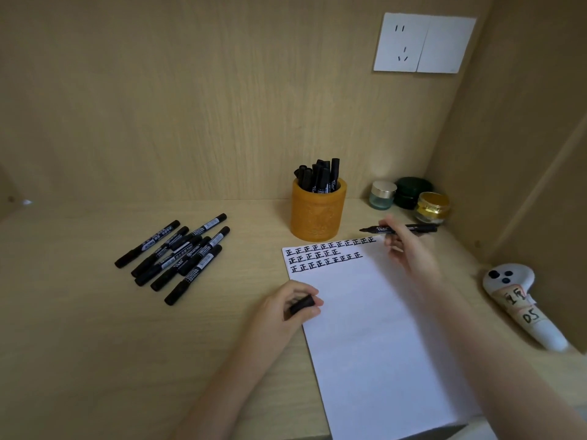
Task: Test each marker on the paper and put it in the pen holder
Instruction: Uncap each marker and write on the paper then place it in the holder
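The wooden table (95,344) carries everything, and on its right half lies the sheet of paper (365,328), with three rows of black test characters across its top edge and the rest blank. Just behind the paper's top edge stands the orange pen holder (317,217), already packed with capped markers (319,176). Well to the left lies a loose pile of markers (178,252), which I take to be the untested ones. The right hand (403,246) is at the paper's top right corner, its fingers (394,239) pinched round the uncapped marker (413,229). It lies almost level, tip pointing left toward the holder and off the paper. The left hand (286,308) rests at the paper's left edge, fingers (305,290) curled round the black cap (301,304). The top row of characters runs right up to that corner, so a stroke begun here could slide off the sheet and mark the table. The bare tip is also close to the holder, and a careless swing could smear its side. With the left hand busy holding the cap and only at the sheet's edge, the paper may shift under a firm stroke. The likeliest slip, in my judgement, is dropping the marker into the crowded holder uncapped, where it would dry out or stain its neighbours. The holder looks nearly full too, so forcing another in could tip it.
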`<state>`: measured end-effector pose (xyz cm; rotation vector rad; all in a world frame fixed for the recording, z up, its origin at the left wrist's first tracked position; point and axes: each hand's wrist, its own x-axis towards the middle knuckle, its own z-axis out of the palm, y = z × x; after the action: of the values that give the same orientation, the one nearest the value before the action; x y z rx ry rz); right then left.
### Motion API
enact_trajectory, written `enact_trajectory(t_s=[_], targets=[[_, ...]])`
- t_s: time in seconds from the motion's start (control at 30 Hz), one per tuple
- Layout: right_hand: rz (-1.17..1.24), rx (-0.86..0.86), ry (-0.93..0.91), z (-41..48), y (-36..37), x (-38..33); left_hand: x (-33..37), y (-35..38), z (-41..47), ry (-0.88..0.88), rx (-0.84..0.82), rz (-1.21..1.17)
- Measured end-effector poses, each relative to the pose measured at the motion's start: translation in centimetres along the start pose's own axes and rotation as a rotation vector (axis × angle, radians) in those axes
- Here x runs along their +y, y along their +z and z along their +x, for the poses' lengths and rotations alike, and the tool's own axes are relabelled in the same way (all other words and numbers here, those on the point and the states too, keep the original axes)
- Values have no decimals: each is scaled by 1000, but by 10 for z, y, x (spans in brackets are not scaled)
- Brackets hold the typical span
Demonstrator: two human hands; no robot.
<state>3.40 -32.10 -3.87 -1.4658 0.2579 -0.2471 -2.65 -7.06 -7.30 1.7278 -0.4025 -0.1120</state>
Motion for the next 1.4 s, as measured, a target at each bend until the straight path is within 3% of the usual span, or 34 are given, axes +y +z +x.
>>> enact_trajectory(t_s=[0.17,0.33,0.63,1.4], targets=[[-111,174,-73,7,7,5,0,0,1,4,3,69],[-62,147,-56,6,11,13,1,0,1,-5,7,90],[-281,248,-107,8,9,21,2,0,-1,-2,1,128],[-389,200,-124,7,12,21,3,1,-2,-16,-1,140]])
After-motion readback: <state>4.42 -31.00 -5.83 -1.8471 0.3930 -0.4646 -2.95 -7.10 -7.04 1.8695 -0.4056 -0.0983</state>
